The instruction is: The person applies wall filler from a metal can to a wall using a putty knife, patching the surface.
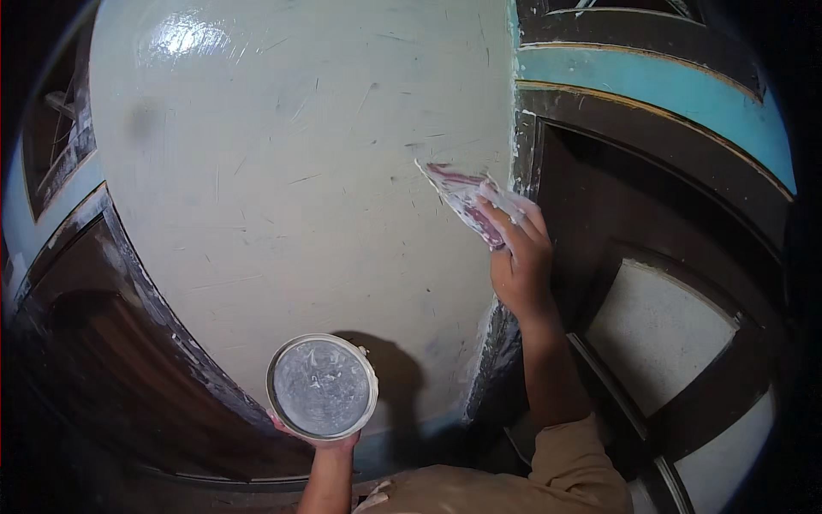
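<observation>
My right hand [521, 248] is raised against the pale wall [300, 171], close to its right edge. Its fingers are closed on a flat putty spreader [467, 199], reddish and smeared with white paste, whose long edge slants along the wall surface. White paste also coats some of the fingers. Lower down and to the left, my left hand [330, 440] grips a round metal tin [324, 387] from below. The tin's grey round face is streaked with white, and paste clings to its right rim. Most of the left fingers are hidden behind the tin.
Dark brown wooden doors stand on both sides, the right one [599, 197] with pale panels and the left one [94, 343] with a paste-marked frame. Turquoise bands [651, 81] run above. The wall shows scratches, dark specks and a glare spot at upper left.
</observation>
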Available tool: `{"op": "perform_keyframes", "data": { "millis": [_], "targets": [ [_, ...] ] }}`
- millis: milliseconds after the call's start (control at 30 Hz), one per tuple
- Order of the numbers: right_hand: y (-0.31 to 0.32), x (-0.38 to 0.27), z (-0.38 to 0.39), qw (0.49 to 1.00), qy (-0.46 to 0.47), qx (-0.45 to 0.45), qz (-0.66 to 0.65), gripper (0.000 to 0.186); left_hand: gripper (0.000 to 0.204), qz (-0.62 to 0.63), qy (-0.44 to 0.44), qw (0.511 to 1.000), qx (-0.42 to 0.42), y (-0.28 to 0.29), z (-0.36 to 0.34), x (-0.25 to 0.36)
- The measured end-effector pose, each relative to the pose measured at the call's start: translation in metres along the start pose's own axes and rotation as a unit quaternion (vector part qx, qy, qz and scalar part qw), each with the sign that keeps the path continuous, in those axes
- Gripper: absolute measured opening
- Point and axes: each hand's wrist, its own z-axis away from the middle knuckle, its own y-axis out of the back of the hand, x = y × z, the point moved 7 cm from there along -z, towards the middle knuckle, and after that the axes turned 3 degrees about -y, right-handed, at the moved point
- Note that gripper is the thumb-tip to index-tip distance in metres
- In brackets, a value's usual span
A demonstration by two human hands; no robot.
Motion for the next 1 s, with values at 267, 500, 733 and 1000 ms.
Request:
{"op": "perform_keyframes", "data": {
  "millis": [267, 500, 733, 1000],
  "targets": [
    [-0.059, 0.022, -0.009, 0.968, 0.051, 0.024, 0.245, 0.042, 0.111, -0.016, 0.018, 1.000, 0.002, 0.002, 0.000, -0.004],
    [-0.052, 0.043, 0.055, 0.964, 0.073, 0.088, 0.241, 0.040, 0.111, -0.015, 0.000, 1.000, 0.012, 0.022, -0.003, -0.005],
    [-0.069, 0.040, 0.008, 0.958, 0.053, 0.064, 0.274, 0.042, 0.124, 0.094, 0.036, 0.995, -0.020, 0.021, 0.001, -0.010],
    [-0.069, 0.066, 0.064, 0.952, 0.075, 0.133, 0.264, 0.042, 0.117, 0.100, 0.025, 0.993, -0.064, 0.045, -0.003, -0.010]
  ]
}}
